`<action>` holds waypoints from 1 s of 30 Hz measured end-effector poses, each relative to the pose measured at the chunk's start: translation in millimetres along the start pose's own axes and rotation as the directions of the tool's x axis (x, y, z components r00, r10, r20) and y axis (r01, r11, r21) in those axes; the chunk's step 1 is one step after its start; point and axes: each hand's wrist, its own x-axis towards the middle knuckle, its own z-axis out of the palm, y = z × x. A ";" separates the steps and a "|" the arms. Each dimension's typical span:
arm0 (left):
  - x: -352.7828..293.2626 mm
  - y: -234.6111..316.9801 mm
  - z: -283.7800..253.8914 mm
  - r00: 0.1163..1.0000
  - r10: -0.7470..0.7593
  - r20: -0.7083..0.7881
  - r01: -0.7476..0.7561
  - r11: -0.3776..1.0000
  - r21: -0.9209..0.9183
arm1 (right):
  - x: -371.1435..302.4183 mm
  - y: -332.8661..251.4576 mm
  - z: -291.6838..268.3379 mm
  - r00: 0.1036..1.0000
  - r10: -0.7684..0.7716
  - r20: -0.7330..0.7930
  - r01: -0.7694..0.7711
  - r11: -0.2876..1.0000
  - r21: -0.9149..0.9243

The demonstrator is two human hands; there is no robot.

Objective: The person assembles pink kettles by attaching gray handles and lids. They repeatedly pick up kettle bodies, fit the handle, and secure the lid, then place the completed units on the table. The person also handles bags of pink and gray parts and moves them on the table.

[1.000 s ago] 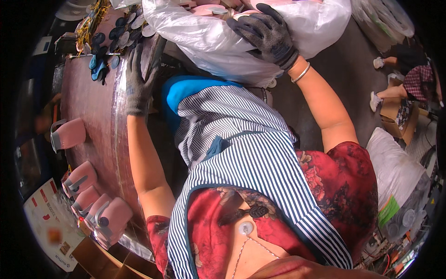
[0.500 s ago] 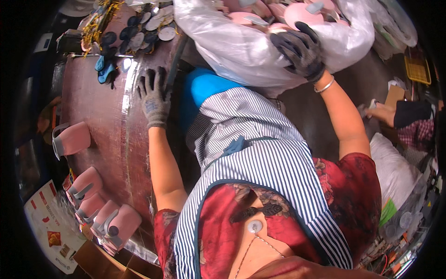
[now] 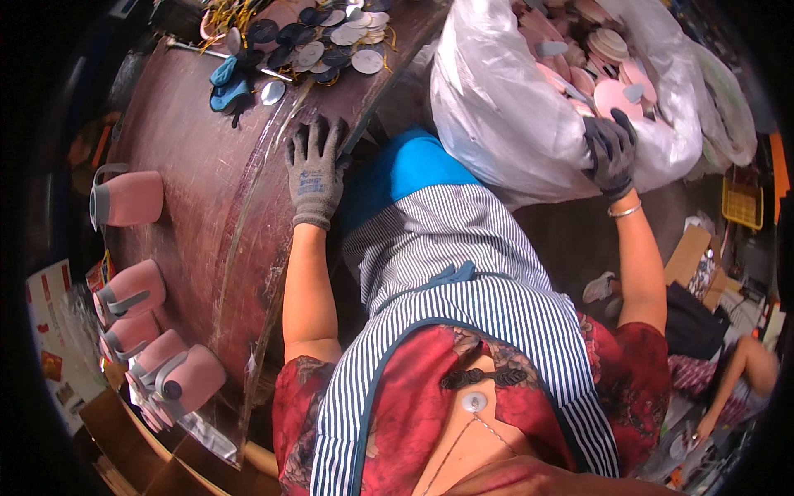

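My left hand (image 3: 316, 165), in a grey work glove, rests flat with fingers spread on the edge of a dark brown worktable (image 3: 190, 165). My right hand (image 3: 610, 153), in a dark glove, reaches into the mouth of a big white plastic bag (image 3: 513, 124) and closes on the bag's rim beside several pink and cream discs (image 3: 608, 58) inside. A blue stool seat (image 3: 405, 165) shows below my striped apron.
Several pink cup-shaped pieces (image 3: 136, 198) with grey handles lie on the table's left side. A heap of grey and silver discs (image 3: 327, 41), a blue glove (image 3: 225, 83) and gold wire sit at the far end. Cardboard boxes (image 3: 691, 256) and another person's arm (image 3: 736, 372) are at the right.
My left hand has slid back along the table edge toward me and flattened. My right hand has shifted rightward on the bag as my view turned.
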 end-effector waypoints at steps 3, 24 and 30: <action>-0.7 0.9 -10.6 1.000 -0.015 0.005 0.015 0.999 -0.030 | 3.0 -5.8 -4.6 1.000 0.005 -0.031 -0.004 1.000 0.024; -5.3 4.8 -33.6 0.997 -0.030 0.065 0.039 0.988 -0.148 | -27.5 -17.0 -25.6 0.941 0.334 -0.053 -0.337 0.940 -0.053; -3.6 8.1 -35.8 0.996 -0.034 0.077 0.044 0.990 -0.131 | -54.1 -26.1 -20.3 0.863 0.488 -0.129 -0.502 0.856 -0.119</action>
